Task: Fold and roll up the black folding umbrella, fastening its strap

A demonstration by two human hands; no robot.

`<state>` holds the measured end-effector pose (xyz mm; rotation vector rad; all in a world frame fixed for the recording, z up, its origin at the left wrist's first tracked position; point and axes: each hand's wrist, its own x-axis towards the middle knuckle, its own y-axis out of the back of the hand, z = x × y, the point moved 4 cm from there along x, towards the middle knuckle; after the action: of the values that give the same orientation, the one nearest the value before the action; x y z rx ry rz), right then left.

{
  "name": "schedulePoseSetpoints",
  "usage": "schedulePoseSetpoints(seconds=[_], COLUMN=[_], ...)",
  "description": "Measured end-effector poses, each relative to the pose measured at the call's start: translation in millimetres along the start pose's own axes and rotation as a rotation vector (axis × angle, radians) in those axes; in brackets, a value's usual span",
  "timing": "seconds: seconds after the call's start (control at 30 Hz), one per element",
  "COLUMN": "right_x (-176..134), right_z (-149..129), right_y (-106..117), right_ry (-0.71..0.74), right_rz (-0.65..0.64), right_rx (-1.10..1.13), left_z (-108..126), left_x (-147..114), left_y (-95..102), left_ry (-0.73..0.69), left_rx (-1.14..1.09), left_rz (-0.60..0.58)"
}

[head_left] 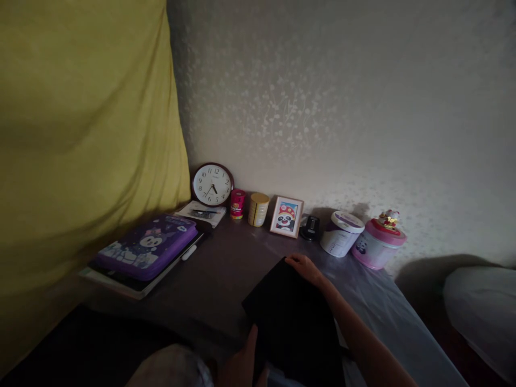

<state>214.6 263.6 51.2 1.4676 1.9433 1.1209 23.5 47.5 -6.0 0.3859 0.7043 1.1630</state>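
A dark, flat, roughly rectangular black piece (pixel 296 322) lies tilted in front of me, over the near part of the table; whether it is cloth or a folder I cannot tell. My right hand (pixel 304 267) is closed on its far corner, fingers curled over the edge. Low in the view, my left hand (pixel 242 360) grips the near left side with the thumb pointing up along it; its other fingers are mostly hidden. Something pale and partly covered shows beneath the black piece at the bottom edge.
On the left, a purple cartoon case (pixel 151 244) rests on a book, beside a white marker (pixel 189 252). Along the wall stand a clock (pixel 213 184), red can (pixel 237 204), yellow tin (pixel 258 209), picture frame (pixel 286 216), white tub (pixel 342 234) and pink tub (pixel 378 247).
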Motion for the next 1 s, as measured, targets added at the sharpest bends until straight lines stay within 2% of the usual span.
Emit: schedulePoseSetpoints(seconds=[0.27, 0.37, 0.47, 0.57, 0.63, 0.73, 0.87, 0.93, 1.0], right_x=[3, 3, 3, 2, 1, 0, -8, -19, -35], right_z=[3, 5, 6, 7, 7, 7, -2, -15, -33], right_y=[-12, -16, -20, -23, -25, -25, -18, -10, -5], right_ry=[-0.025, -0.039, -0.061, -0.070, -0.069, -0.078, -0.082, -0.017, 0.149], right_rz=[0.018, 0.030, 0.051, 0.070, 0.080, 0.106, 0.168, 0.241, 0.304], right_rx=[-0.056, -0.079, -0.103, -0.123, -0.130, -0.139, -0.167, -0.190, -0.196], left_z=[-2, 2, 14, 27, 31, 31, 26, 23, 21], left_x=[2, -1, -5, -5, -4, -2, 2, 4, 5], left_y=[3.1, 9.6, 21.0, 26.0, 24.6, 17.0, 7.2, 4.7, 4.1], left_ry=[0.012, 0.038, 0.025, 0.000, 0.032, 0.078, 0.026, 0.026, 0.036], left_rx=[-0.153, -0.078, 0.088, 0.196, 0.219, 0.200, 0.119, 0.091, 0.093], left_rz=[0.105, 0.154, 0.190, 0.130, 0.082, 0.018, -0.023, -0.037, -0.022])
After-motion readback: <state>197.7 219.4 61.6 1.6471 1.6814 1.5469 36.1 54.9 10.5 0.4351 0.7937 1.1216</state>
